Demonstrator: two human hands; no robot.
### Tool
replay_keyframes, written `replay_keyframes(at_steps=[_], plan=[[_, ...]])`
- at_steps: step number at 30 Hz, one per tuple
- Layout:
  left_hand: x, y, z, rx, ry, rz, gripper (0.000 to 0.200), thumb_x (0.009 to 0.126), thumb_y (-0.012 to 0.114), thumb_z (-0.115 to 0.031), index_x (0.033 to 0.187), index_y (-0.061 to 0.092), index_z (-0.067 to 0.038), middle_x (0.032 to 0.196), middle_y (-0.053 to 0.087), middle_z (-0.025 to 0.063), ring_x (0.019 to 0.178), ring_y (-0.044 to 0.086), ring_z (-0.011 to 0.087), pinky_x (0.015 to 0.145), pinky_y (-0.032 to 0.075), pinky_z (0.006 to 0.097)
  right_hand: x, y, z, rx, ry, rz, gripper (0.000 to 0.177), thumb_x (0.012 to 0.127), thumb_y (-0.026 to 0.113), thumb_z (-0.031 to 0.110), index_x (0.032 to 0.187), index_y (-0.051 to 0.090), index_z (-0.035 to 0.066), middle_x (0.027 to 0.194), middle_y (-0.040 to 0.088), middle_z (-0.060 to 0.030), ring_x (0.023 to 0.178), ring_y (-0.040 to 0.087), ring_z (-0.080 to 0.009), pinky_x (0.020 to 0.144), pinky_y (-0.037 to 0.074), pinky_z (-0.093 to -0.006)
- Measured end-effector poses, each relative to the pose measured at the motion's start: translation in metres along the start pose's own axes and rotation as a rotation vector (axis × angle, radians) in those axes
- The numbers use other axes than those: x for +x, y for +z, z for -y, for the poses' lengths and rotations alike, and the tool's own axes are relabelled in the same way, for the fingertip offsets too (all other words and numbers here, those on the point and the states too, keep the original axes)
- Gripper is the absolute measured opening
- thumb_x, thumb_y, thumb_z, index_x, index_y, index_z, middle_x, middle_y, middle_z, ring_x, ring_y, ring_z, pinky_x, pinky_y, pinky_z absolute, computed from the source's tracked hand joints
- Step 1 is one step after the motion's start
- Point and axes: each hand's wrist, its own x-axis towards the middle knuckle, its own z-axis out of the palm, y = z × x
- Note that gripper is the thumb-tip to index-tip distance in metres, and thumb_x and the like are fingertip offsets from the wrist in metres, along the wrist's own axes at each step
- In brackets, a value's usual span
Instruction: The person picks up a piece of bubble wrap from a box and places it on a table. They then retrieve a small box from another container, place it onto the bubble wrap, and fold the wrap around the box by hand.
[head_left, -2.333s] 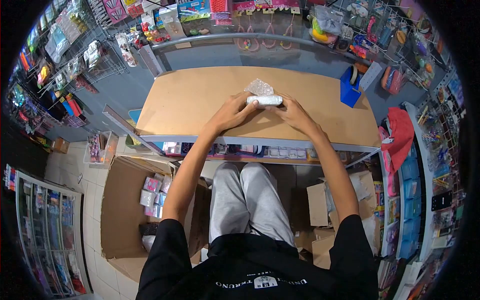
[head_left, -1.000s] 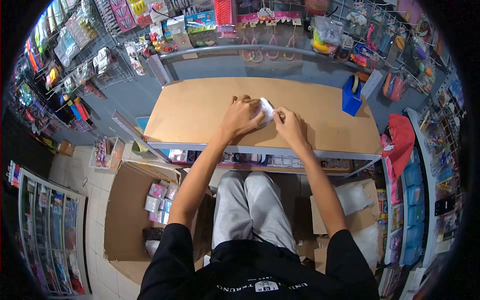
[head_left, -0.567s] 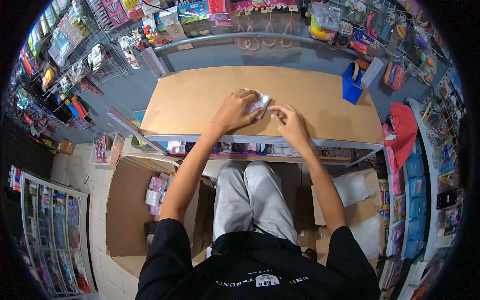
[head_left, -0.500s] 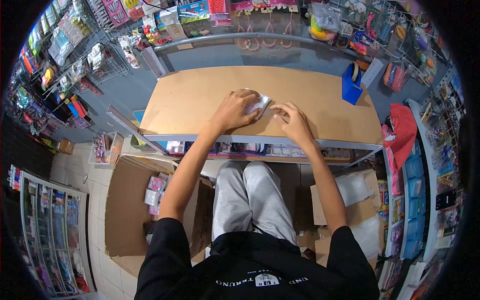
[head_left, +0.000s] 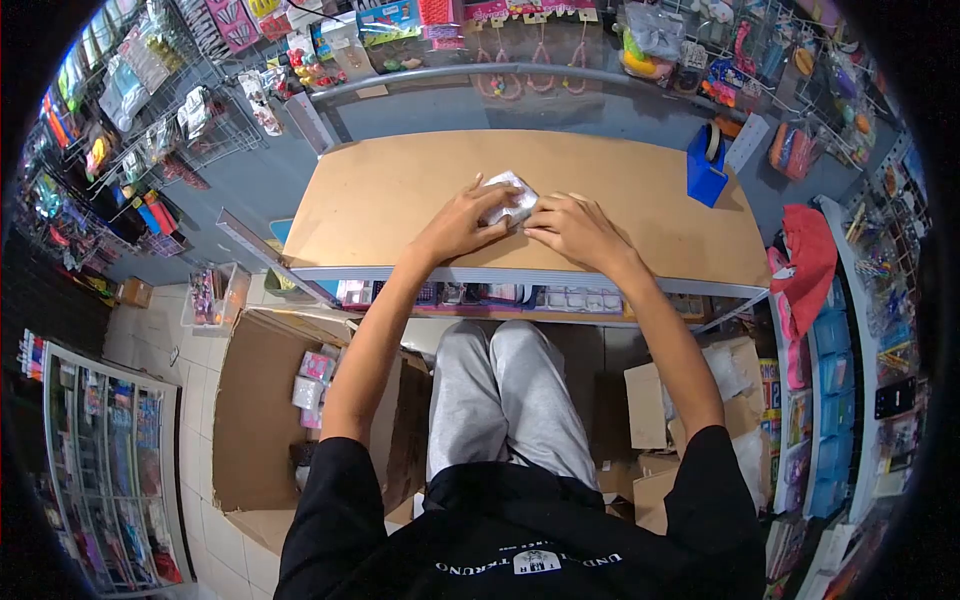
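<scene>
On the wooden tabletop [head_left: 400, 190] lies a small whitish packet [head_left: 514, 192] in shiny clear plastic, close to the front edge. My left hand [head_left: 464, 226] grips its left side, with the fingers over the top and the thumb at the near edge. From the right, my right hand [head_left: 578, 228] pinches the packet's near right corner, its fingertips pressed together there. What is inside the plastic is too small to make out.
A blue tape dispenser [head_left: 706, 172] stands at the table's right end. Open cardboard boxes flank my legs: the left box [head_left: 245, 430] holds small packets, the right box [head_left: 650, 410] has clear plastic. Hanging goods line the wall rack [head_left: 420, 72].
My right hand has moved left and down onto the packet's corner; before, it was held apart from it. The packet has shifted slightly under my left hand.
</scene>
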Motion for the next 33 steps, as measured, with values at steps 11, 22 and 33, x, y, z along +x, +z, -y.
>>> replay_keyframes(at_steps=[11,22,33], plan=[[-0.006,0.007,0.003,0.002,0.064,-0.031,0.042,0.096,0.053,-0.011,0.138,0.052,-0.009,0.133,0.059,0.0163,0.123,0.056,0.0376,0.120,0.024,0.0563,0.002,0.013,-0.001,-0.313,-0.167,-0.079,0.020,0.092,0.063,0.022,0.092,0.061,0.003,0.095,0.061,-0.0108,0.092,0.062,-0.0260,0.083,0.046,-0.0384],[-0.003,0.006,-0.007,-0.010,0.042,-0.083,0.045,0.089,0.071,-0.025,0.126,0.058,-0.004,0.119,0.065,0.0204,0.115,0.059,0.0418,0.116,0.033,0.0550,0.016,0.003,-0.002,-0.381,-0.286,-0.062,0.019,0.095,0.059,0.019,0.099,0.062,0.000,0.100,0.060,-0.0104,0.096,0.057,-0.0261,0.086,0.043,-0.0391],[-0.003,0.011,0.005,0.023,0.040,-0.080,0.033,0.093,0.066,-0.020,0.122,0.060,-0.005,0.117,0.067,0.0160,0.112,0.062,0.0382,0.116,0.028,0.0578,0.011,-0.003,0.005,-0.046,-0.112,-0.138,0.021,0.090,0.066,0.018,0.107,0.065,0.005,0.111,0.063,-0.0092,0.102,0.059,-0.0278,0.091,0.044,-0.0407]])
